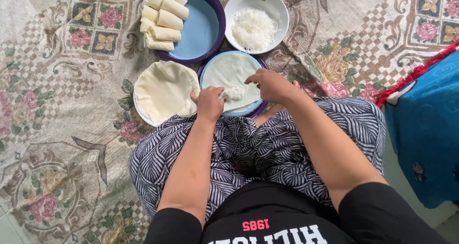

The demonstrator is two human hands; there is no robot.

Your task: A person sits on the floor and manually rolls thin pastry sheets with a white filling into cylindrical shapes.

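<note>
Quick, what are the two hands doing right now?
Left hand: curled shut, pinching the white filling on the wrapper.
Right hand: fingers bent down onto the same wrapper; whether it grips anything cannot be told.

Open patterned floral carpet (62, 129) lies left; ahead, the purple round tray of rolls (210, 14) and white bowl of noodles (277, 10) block passage.

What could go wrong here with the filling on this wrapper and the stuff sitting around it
The white filling sits near the edge of the thin wrapper by both hands, left hand and right hand; it might spill off or tear the sheet. The plate rests partly on the lap, so it could tip. The uncovered wrapper stack may dry out.
</note>
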